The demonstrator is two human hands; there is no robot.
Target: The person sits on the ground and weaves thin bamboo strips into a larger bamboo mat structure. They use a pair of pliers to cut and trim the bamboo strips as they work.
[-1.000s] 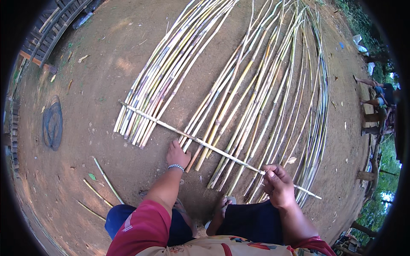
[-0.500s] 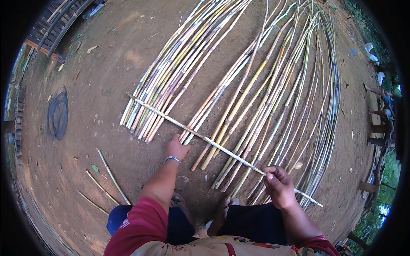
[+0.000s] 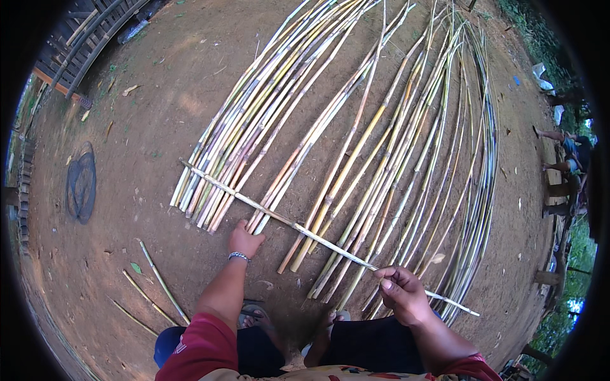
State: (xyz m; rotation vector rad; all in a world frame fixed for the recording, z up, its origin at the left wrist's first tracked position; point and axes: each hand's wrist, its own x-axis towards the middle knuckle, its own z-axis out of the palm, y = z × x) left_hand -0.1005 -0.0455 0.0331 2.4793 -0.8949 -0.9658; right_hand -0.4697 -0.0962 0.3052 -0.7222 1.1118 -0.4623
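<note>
Many long, thin cane poles (image 3: 356, 146) lie side by side on the ground, fanning away from me. Across their near ends runs a slim peeled stick (image 3: 279, 217). The fingers of my right hand (image 3: 404, 293) are closed on that stick near its right part. My left hand (image 3: 246, 241) is wrapped round the near ends of a small bundle of cane poles (image 3: 298, 159), just below the stick. A thicker group of cane poles (image 3: 244, 146) lies to the left of this bundle, and more are spread to its right.
Three short canes (image 3: 162, 279) lie apart at the lower left. A dark mesh net (image 3: 81, 184) rests on the dirt at the left. A slatted wooden structure (image 3: 79, 44) stands at the upper left. At the right edge are people (image 3: 572, 155). My sandalled feet are close to the pole ends.
The small bundle in my left hand has shifted slightly left, closer to the left group. My right hand keeps its grip on the cross stick. The whole view has moved a little.
</note>
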